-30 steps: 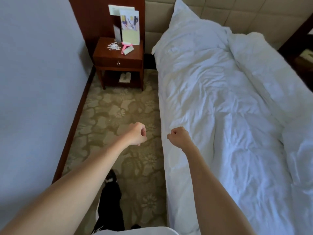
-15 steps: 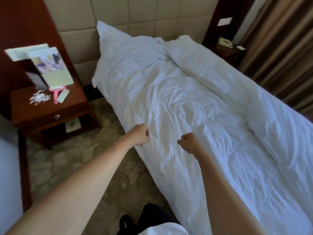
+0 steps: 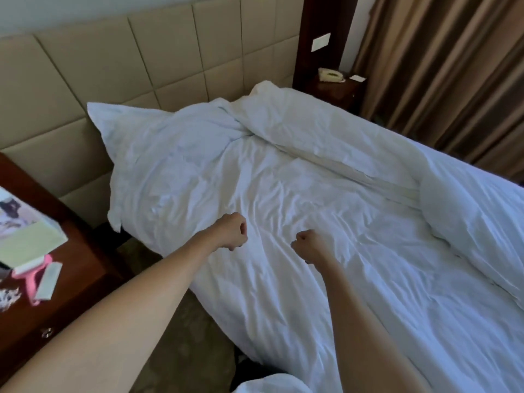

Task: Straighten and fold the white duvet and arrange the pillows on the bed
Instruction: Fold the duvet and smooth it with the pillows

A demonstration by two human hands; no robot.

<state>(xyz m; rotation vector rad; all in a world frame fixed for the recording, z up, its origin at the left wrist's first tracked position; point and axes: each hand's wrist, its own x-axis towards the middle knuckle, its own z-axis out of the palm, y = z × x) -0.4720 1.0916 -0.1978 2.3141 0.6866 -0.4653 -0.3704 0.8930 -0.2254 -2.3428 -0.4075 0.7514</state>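
The bed (image 3: 215, 282) is covered by a rumpled white duvet (image 3: 326, 222), bunched in a ridge along the bed's far side and heaped toward its foot. It looks light, soft and limp, so it should drape and slide; its edges and corners seem the best hold. A pillow (image 3: 158, 154) leans at the bed's head. Above the bed's near edge, the left hand (image 3: 231, 232) and right hand (image 3: 307, 245) are fisted, empty, gripping nothing.
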